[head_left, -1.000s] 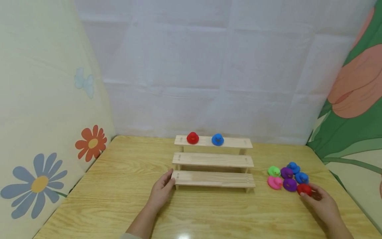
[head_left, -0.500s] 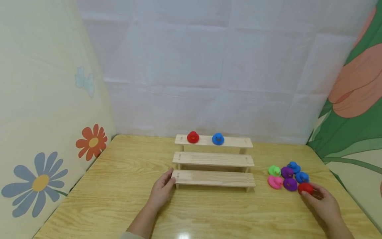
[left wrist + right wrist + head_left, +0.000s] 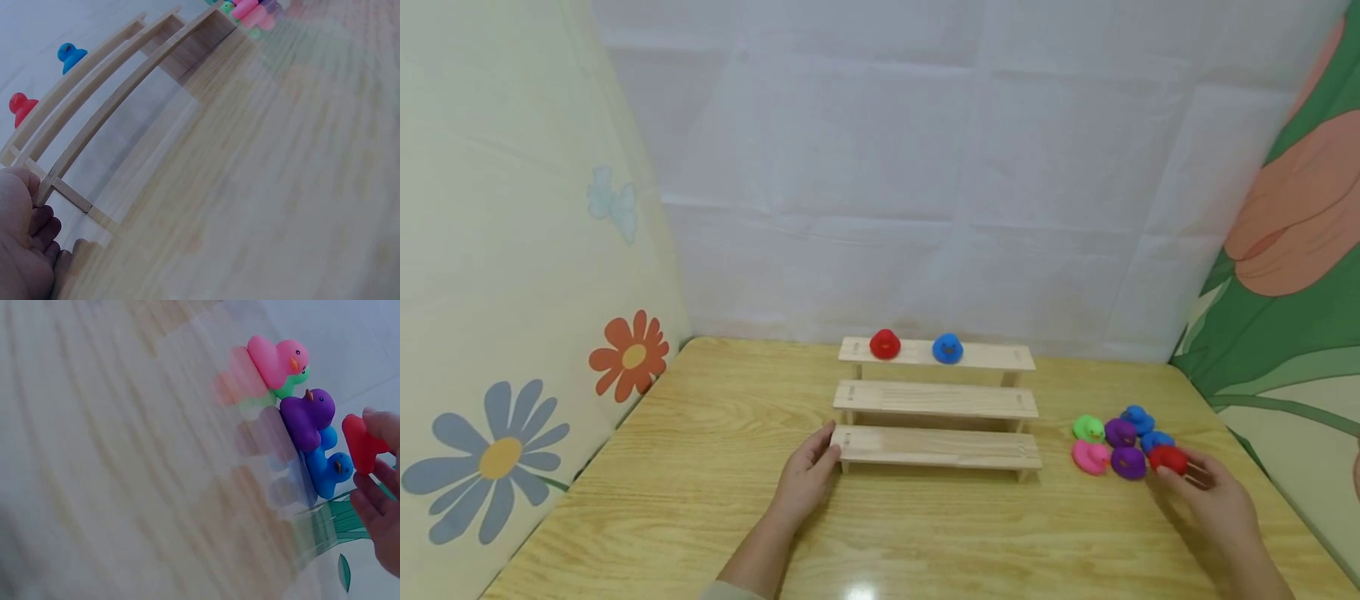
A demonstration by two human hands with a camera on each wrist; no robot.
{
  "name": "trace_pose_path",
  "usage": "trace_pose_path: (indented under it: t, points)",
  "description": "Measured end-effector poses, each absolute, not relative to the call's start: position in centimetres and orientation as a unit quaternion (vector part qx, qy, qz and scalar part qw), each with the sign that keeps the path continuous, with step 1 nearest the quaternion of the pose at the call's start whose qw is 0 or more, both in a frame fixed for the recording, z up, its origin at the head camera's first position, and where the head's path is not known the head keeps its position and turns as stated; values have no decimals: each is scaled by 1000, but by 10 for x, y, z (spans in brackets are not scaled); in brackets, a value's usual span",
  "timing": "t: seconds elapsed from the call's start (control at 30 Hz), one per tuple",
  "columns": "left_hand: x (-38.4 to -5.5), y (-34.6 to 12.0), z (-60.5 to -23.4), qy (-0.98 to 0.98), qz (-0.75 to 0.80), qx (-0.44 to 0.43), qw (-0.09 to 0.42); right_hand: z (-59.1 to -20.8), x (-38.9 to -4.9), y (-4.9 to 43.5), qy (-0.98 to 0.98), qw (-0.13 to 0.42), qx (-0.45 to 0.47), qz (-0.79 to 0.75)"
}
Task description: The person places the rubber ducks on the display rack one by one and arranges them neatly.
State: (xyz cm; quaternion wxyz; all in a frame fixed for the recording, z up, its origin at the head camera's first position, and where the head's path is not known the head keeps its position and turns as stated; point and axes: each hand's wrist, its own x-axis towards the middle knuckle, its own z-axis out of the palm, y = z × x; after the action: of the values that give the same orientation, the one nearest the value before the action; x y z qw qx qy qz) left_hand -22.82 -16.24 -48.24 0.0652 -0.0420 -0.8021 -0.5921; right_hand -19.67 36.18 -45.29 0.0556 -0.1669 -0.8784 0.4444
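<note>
Wood-grain table (image 3: 925,525) with a three-tier wooden stand (image 3: 936,400) and six clustered toy ducks (image 3: 1122,432)

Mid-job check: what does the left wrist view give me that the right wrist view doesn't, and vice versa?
Only left wrist: the left hand gripping the three-tier wooden shelf, a red toy duck and a blue toy duck on its top tier.
Only right wrist: the right hand holding another red toy duck.
Both: the wooden table and pink toy duck.
</note>
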Motion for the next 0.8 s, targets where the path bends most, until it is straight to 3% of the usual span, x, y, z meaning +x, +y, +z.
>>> trace_pose_path:
  t: [0.27,0.8]
  points:
    - [-230,-162,-481,-795,-606,-16,26,-441,-202,352,-883,71,-130,446]
    - [-232,-162,-482,-795,-606,-13,28,-415,-217,319,-883,95,-73,454]
